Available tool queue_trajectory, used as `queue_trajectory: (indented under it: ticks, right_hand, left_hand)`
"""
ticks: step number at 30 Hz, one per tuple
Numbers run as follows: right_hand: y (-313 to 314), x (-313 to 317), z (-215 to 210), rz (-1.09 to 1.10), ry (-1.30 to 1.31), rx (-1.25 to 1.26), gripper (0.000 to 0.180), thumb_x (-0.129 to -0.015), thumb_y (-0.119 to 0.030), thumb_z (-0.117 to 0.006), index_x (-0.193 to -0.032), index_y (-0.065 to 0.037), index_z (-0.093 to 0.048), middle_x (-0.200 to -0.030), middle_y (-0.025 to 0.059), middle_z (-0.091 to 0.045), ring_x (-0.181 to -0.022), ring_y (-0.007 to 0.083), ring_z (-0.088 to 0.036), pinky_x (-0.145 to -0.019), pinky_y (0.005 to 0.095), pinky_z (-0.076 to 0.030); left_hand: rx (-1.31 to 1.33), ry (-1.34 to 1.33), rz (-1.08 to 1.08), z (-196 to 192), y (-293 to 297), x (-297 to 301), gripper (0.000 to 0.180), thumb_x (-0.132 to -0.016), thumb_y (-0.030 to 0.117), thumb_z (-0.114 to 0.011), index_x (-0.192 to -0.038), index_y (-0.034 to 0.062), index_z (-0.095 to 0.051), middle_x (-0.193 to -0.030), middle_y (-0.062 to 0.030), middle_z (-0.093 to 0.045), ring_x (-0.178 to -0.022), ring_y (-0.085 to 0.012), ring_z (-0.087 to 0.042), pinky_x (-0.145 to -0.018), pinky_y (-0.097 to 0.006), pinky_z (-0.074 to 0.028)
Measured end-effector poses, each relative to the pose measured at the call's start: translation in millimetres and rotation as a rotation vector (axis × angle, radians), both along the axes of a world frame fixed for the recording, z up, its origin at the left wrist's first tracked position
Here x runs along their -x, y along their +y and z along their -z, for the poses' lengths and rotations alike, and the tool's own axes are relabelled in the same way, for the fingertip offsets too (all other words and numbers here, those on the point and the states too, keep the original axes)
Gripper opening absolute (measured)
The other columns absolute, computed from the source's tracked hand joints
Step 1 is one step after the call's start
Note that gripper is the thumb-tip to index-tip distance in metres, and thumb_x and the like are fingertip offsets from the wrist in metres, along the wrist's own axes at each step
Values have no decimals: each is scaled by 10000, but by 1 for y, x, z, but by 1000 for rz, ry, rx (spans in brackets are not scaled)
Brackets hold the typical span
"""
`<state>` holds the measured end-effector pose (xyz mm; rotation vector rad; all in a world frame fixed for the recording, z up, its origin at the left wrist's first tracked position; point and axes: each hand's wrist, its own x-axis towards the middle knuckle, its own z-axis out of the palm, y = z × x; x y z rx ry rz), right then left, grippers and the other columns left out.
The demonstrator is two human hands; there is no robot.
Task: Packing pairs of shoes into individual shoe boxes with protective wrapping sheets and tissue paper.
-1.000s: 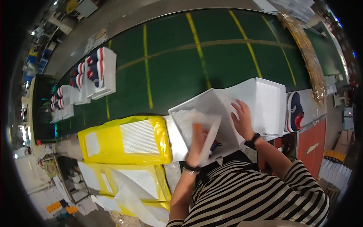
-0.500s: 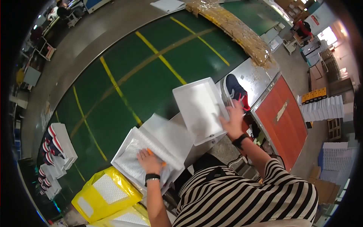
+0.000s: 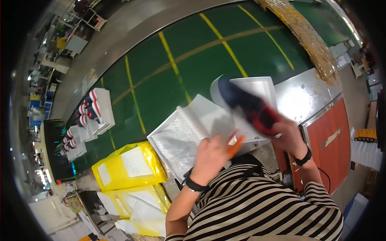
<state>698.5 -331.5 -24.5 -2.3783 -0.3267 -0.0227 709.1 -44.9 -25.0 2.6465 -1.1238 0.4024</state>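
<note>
My right hand [image 3: 287, 134] grips a navy sneaker [image 3: 247, 98] with a white sole and red at its opening. The shoe is tilted and smeared by motion, in front of an open white box lid [image 3: 263, 86]. Closed around orange-handled snips [image 3: 235, 147], my left hand [image 3: 211, 154] is near the front edge of an open white shoebox [image 3: 169, 154]. White tissue paper [image 3: 203, 112] rises from that box and spreads toward the lid. Crinkled wrapping [image 3: 180, 136] lies inside the box.
A green conveyor belt [image 3: 193, 60] with yellow lines runs behind the boxes. Striped shoes stand in white boxes [image 3: 105, 108] at the left. Yellow packs [image 3: 155, 166] lie near left. A red-brown board [image 3: 327, 140] is at right, and a taped roll [image 3: 307, 34] crosses the far belt.
My right hand has picked up the sneaker from the metal surface and swung it left over the lid. My left hand has lifted off the wrapping with the snips. The view has shifted left.
</note>
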Motion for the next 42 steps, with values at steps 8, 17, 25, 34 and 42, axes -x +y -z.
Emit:
queue_trajectory:
  ticks: [8,17,25,34,42]
  right_hand:
    - [121,1,89,-168,825,-1191,739,-849,-110,-747,-1457,-118,-328,-1426,86,-411,-1284,237,-459,-1049,377,-413]
    - [180,0,238,691,1493,-1334,475,-928,-364,-660,-1224,-13,-536,-1089,77,-662,-976,231,-634,-913,389,-510]
    - [167,17,136,413,888,-1466,439,-821,-71,-695,-1238,1,-581,-1089,74,-667,-985,195,-656,-892,346,-531]
    - [246,2,113,-802,289,-116,335,-677,-276,-818,-952,-142,-681,-1501,149,-400,-1445,437,-220,-1163,618,-127]
    - [307,-68,152,-573,-75,405,780,-606,-372,-854,-1323,-226,-582,-1541,188,-290,-1427,510,-144,-1147,638,-152]
  left_hand:
    - [27,451,-440,-35,101,15,361,-698,255,-805,-959,52,-661,-1076,-105,-627,-798,-275,-636,-670,-369,-522]
    - [874,1310,-933,108,170,-45,217,-860,193,-721,-982,20,-671,-807,33,-626,-693,-73,-530,-604,-250,-414]
    - [967,1391,-856,172,174,-39,176,-848,182,-662,-890,13,-648,-759,-2,-607,-609,-101,-526,-523,-269,-393]
    - [1534,1290,-653,149,223,-17,364,-978,192,-496,-1289,10,-546,-1195,-113,-614,-953,-177,-637,-808,-296,-518]
    - [123,413,-512,93,208,55,765,-798,464,-739,-1390,57,-476,-1420,-178,-456,-1294,-335,-454,-1087,-460,-361]
